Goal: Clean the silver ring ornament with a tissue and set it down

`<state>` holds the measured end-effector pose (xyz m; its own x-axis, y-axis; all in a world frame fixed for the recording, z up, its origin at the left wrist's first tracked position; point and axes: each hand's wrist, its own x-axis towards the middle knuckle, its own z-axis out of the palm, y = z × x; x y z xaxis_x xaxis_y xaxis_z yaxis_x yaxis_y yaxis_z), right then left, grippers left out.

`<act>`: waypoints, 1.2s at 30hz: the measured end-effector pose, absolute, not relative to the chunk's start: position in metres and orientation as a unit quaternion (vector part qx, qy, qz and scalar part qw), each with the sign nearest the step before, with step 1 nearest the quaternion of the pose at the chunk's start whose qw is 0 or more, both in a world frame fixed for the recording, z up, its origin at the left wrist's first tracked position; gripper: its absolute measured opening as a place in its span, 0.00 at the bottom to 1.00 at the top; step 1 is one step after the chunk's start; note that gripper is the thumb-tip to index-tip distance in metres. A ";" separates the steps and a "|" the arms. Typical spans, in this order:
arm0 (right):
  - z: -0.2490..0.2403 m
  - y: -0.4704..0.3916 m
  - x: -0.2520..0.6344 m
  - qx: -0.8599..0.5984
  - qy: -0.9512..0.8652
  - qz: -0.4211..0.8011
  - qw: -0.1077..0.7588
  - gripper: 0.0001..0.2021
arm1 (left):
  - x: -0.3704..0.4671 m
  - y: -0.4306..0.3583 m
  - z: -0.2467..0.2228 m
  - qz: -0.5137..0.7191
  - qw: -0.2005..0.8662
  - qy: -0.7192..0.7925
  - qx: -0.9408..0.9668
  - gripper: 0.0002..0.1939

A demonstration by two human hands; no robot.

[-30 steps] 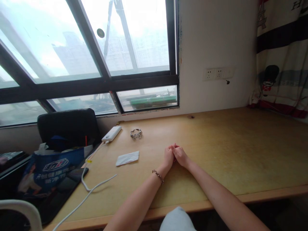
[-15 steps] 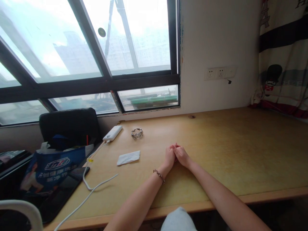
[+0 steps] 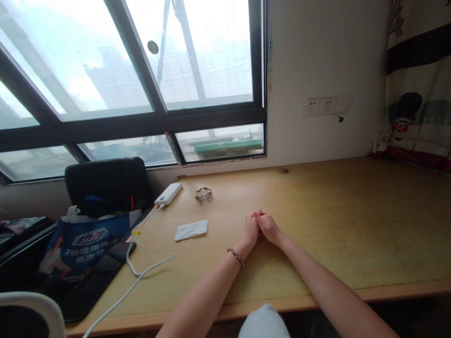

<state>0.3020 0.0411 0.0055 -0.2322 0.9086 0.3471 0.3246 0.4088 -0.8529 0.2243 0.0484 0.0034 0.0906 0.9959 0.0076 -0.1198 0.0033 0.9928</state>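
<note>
My left hand (image 3: 251, 228) and my right hand (image 3: 268, 227) rest together on the wooden table (image 3: 338, 225), fingers folded against each other. A braided bracelet (image 3: 236, 258) circles my left wrist. Both hands look closed; whether anything lies between the palms is hidden. Left of them is a folded white tissue (image 3: 191, 230), lying flat. Behind the tissue stands a silvery openwork ring-shaped object (image 3: 203, 195).
A white power bank (image 3: 168, 194) with a white cable (image 3: 121, 293) lies by the table's left edge. Beyond that edge are a blue bag (image 3: 88, 244), a black chair (image 3: 107, 183) and a dark flat panel (image 3: 102, 277). A window and wall sockets (image 3: 320, 106) are behind.
The whole view has shifted slightly, so the scene appears a little farther right. My hands remain clasped in the same place on the table.
</note>
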 end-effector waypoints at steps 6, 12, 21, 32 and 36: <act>0.005 0.043 0.300 -0.432 -0.714 0.325 0.445 0.32 | 0.224 0.052 0.000 0.508 0.540 0.466 0.484 0.21; 0.003 0.044 0.300 -0.432 -0.714 0.318 0.449 0.32 | 0.223 0.052 0.001 0.514 0.500 0.480 0.505 0.21; 0.010 0.044 0.305 -0.467 -0.750 0.218 0.416 0.29 | 0.194 0.055 0.018 0.344 0.111 0.632 0.685 0.16; 0.011 0.040 0.304 -0.490 -0.775 0.170 0.362 0.24 | 0.148 0.076 0.021 0.145 -0.003 0.841 0.522 0.33; 0.009 0.041 0.304 -0.496 -0.777 0.159 0.353 0.23 | 0.156 0.071 0.019 0.183 -0.018 0.774 0.606 0.26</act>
<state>0.3036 0.0410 0.0094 -0.2581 0.8834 0.3911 0.6581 0.4571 -0.5983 0.1559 0.0713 0.0193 -0.2657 0.9310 0.2503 0.9445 0.1994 0.2610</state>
